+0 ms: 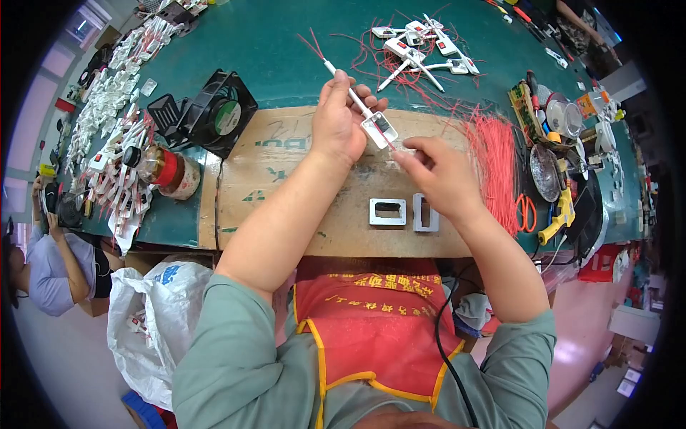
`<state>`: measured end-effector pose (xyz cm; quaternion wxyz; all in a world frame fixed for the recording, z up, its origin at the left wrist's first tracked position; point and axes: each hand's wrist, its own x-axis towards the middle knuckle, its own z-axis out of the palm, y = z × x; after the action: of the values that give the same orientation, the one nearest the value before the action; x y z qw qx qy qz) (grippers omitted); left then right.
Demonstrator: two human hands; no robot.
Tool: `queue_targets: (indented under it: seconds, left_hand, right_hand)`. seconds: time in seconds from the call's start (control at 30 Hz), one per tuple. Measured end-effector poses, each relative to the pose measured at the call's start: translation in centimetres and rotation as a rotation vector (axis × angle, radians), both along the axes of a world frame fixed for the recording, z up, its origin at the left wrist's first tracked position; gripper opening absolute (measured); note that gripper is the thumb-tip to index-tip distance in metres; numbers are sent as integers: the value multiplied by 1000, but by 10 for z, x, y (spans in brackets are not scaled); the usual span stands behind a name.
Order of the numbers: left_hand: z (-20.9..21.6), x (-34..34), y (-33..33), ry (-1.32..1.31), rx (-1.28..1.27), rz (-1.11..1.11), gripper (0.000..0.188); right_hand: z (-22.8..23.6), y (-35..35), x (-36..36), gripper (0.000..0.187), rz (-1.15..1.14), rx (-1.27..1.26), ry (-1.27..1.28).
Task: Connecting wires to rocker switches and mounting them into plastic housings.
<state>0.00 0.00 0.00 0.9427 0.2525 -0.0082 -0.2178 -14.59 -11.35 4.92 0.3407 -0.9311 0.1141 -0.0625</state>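
My red apron (pixel 368 293) is closest, on the near side of my grip. My left hand (pixel 339 129) is curled around the stem of the white housing (pixel 368 136), whose open box end sits just past those fingers, toward my right hand (pixel 450 175). There my thumb and forefinger stand close together by a red wire (pixel 391 146); I cannot tell whether they pinch it. To do this well, I'd hold the stem steady, box facing up, and guide the wire with light fingertips, since a hard tug could strain whatever it joins inside. A square frame (pixel 374 213) and a narrower frame (pixel 418 214) lie nearer me than the grip, so I'd mind my right wrist.
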Motion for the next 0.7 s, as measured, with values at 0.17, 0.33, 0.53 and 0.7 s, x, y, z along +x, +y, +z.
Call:
queue_targets:
  seconds: [0.17, 0.33, 0.53, 0.7]
  left_hand:
    - [38, -15, -3, -27, 72, -39, 24]
    - [136, 2, 47, -384, 360, -49, 28]
    - [208, 102, 205, -746, 973, 56, 12]
    - [207, 172, 445, -570, 1767, 526, 19]
  right_hand:
    - [14, -36, -37, 20, -23, -19, -146]
    - [0, -81, -75, 19, -198, 244, -148]
    - [2, -109, -107, 23, -316, 280, -215]
    - [-3, -121, -123, 24, -427, 266, -208]
